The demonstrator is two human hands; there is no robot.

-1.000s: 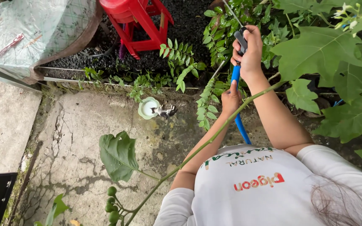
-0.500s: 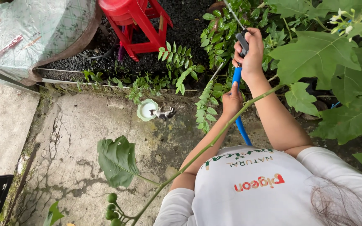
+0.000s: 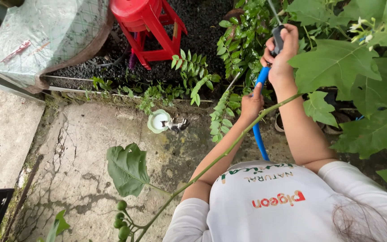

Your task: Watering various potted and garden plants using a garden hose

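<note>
While the grey nozzle (image 3: 278, 39) is gripped tight by the right hand (image 3: 281, 54) at upper right, the blue hose (image 3: 260, 130) is clasped by the left hand (image 3: 251, 104) – just below, amid lvs.

Blue hose (image 3: 260, 134) vanishes behind shirt; red stool (image 3: 148, 27) cropped above
</note>
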